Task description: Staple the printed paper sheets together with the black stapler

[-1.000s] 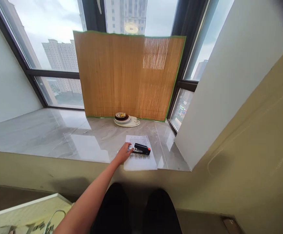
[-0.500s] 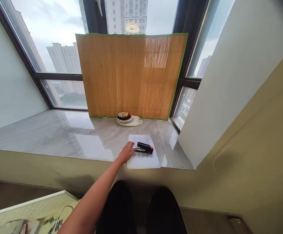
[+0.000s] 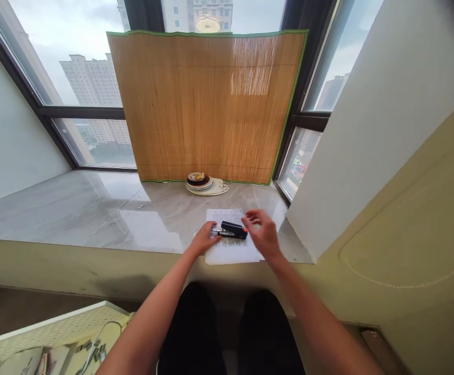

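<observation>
One hold looks done: L hand (image 3: 203, 240) grips silvery end of stapler (image 3: 235, 227) atop printed paper (image 3: 232, 254) on sill (image 3: 168, 203), while R hand (image 3: 265, 235), loosely curled & empty afaict, hovers nr the black end, its grip apparently not yet made.

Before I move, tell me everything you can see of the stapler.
The stapler is long and black, seemingly plastic, with a red spot at its right end and a silvery, metal-looking part toward the left. It lies over the printed paper, its long parts spread at the left. The left hand holds that end; the right hand is by the red end, contact unclear.
</observation>
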`<action>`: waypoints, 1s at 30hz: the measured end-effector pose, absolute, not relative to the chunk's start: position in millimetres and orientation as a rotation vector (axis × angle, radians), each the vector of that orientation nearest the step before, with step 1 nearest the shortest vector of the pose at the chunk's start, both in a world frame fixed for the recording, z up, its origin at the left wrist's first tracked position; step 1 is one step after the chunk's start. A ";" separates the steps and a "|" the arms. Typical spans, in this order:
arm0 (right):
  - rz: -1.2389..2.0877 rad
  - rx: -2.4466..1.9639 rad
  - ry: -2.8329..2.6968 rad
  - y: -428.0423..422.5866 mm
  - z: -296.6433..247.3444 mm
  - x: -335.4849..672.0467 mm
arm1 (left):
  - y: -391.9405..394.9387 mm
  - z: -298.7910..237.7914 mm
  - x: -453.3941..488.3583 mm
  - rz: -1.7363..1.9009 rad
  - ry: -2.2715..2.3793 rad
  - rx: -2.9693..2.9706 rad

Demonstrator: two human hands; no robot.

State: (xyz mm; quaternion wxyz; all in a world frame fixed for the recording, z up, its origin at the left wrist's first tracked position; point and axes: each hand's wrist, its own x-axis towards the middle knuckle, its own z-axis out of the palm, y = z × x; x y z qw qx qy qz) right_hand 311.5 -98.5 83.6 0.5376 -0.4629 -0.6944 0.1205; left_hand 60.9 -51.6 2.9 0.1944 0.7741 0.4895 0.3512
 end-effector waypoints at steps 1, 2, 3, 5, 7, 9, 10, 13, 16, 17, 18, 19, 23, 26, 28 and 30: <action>0.303 -1.121 -1.706 -91.9 74.3 311.4 | -51.5 3.0 60.4 0.979 1.379 2.164; 0.327 -1.151 -1.757 -85.1 63.9 311.6 | -51.2 3.1 60.0 0.972 1.383 2.159; 0.357 -1.185 -1.799 -78.3 53.2 312.3 | -50.9 2.9 59.7 0.966 1.385 2.154; 0.433 -1.235 -1.834 -66.2 34.1 315.2 | -50.2 2.2 59.6 0.958 1.386 2.142; 0.511 -1.239 -1.851 -57.1 21.7 318.8 | -49.5 0.8 59.8 0.956 1.384 2.124; 0.571 -1.213 -1.880 -51.6 16.2 321.2 | -49.2 -0.9 60.1 0.958 1.380 2.101; 0.588 -1.205 -1.895 -50.2 15.3 321.7 | -49.4 -1.8 60.2 0.960 1.376 2.090; 0.573 -1.225 -1.935 -49.9 14.9 321.3 | -50.9 -3.2 60.4 0.981 1.359 2.060; 0.500 -1.196 -1.919 -54.9 14.8 321.0 | -52.1 -1.0 59.7 1.032 1.316 2.042; 0.458 -1.155 -1.905 -57.5 15.1 321.0 | -51.9 0.6 59.3 1.097 1.280 1.963; 0.396 -1.106 -1.896 -60.6 15.7 320.9 | -51.1 2.2 58.9 1.184 1.239 1.832; 0.315 -1.055 -1.893 -64.1 16.7 320.5 | -49.9 3.7 58.7 1.276 1.200 1.666; -0.063 -0.929 -1.939 -82.1 22.4 313.9 | -43.5 3.9 63.0 1.443 1.120 1.125; -0.235 -0.844 -2.077 -95.9 24.7 305.6 | -42.5 -1.5 72.8 1.405 1.045 0.951; -0.299 -0.777 -2.173 -102.7 24.8 301.3 | -43.9 -4.6 79.6 1.386 0.989 0.852; -0.330 -0.735 -2.223 -106.7 25.0 299.1 | -45.3 -5.4 84.0 1.385 0.943 0.768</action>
